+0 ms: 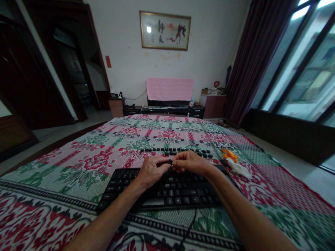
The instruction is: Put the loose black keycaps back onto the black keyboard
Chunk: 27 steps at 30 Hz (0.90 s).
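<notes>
A black keyboard (187, 200) lies on the patterned bed cover, with bare spots among its keys. Above its far edge, my left hand (153, 170) and my right hand (192, 163) meet fingertip to fingertip. Both pinch a small black keycap (170, 162), mostly covered by the fingers. Behind my hands, several loose black keycaps (172, 152) lie in rows on the cover. The far middle part of the keyboard is hidden under my hands, and a cable (190, 228) runs from its near edge toward me.
An orange cloth-like item (229, 154) and a crumpled white cloth or tissue (238, 168) lie right of the keyboard. The flowered cover (146, 134) stretches to the far edge. Beyond stand a low black cabinet (197, 111) and a pink-draped screen-like object (170, 89).
</notes>
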Available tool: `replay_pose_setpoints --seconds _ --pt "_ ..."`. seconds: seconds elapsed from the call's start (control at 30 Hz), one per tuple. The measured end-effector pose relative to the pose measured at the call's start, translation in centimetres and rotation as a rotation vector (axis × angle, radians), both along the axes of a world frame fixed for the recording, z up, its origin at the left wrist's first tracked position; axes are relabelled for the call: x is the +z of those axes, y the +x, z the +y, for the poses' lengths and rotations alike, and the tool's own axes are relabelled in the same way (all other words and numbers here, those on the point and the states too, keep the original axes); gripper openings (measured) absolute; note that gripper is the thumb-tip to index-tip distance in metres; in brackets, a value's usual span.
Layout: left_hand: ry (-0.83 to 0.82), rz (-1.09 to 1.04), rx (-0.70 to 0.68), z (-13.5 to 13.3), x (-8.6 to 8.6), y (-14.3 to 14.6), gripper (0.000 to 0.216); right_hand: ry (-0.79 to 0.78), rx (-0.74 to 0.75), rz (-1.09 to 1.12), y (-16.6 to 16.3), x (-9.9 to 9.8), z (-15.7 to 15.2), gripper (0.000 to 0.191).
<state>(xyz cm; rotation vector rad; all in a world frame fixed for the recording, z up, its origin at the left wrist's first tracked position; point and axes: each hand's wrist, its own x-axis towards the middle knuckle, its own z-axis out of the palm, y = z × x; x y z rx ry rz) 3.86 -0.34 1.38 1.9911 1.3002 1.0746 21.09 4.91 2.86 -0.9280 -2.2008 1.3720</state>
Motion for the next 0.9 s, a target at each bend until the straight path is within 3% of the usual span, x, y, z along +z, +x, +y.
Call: replay_pose_setpoints --seconds 0.13,0.3,0.5,0.7,0.9 --pt "-0.104 -0.068 -0.019 0.2 0.1 -0.3 0.024 0.042 0.077 -0.057 0.2 0.3 -0.1 0.023" --pt "-0.202 -0.049 -0.029 0.2 0.5 -0.5 0.021 0.364 -0.03 -0.057 0.1 0.8 -0.3 0.029" --pt "-0.236 -0.097 -0.055 0.3 0.3 -0.7 0.021 0.646 -0.014 -0.086 -0.9 1.4 -1.3 0.022" --pt "-0.255 -0.147 -0.062 0.5 0.2 -0.8 0.021 0.658 -0.022 -0.128 -1.1 2.1 -1.9 0.02" --pt "-0.222 -0.068 -0.067 0.3 0.6 -0.8 0.02 0.711 -0.025 -0.153 -1.2 1.9 -1.8 0.021"
